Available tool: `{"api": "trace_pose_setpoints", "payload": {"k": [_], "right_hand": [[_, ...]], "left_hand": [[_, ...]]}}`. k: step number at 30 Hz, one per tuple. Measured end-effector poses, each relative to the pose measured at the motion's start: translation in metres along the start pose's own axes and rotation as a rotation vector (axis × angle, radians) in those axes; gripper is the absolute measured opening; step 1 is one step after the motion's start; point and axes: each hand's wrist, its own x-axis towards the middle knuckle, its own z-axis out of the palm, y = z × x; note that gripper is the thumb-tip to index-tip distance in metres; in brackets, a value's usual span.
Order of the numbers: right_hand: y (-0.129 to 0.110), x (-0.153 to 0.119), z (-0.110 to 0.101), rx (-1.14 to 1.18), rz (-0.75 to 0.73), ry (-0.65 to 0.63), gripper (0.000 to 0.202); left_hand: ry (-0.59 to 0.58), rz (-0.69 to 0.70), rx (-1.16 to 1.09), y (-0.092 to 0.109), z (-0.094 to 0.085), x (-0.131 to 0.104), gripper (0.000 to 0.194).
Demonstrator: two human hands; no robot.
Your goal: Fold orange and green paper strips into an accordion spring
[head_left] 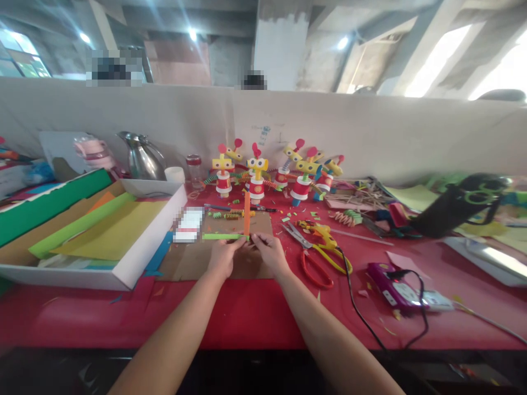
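Head: fingers (256, 238), flat strips (247, 214).

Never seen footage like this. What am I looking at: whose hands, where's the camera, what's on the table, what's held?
No robot here: these are a person's bare hands, left hand and right hand. The single picture comes from a camera on that person's head, looking forward and down.

The hands meet at two paper strips, one green pointing left, one orange pointing away, over a brown board on a red tabletop.

Scissors and a yellow-orange tool with a cord lie to the right, a box of coloured sheets to the left. Paper figures stand behind.
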Motion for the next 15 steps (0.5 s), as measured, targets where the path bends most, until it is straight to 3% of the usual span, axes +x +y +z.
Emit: {"api": "trace_pose_setpoints", "payload": {"k": [4, 15], "right_hand": [[-0.0029, -0.0013, 0.0025, 0.12, 0.007, 0.008, 0.027], [-0.0041, -0.004, 0.0039, 0.067, -0.031, 0.016, 0.03]], "left_hand": [[0.039, 0.011, -0.073, 0.0045, 0.0, 0.0016, 0.025], [-0.012, 0.038, -0.115, 0.0036, -0.0024, 0.0031, 0.024]]}}
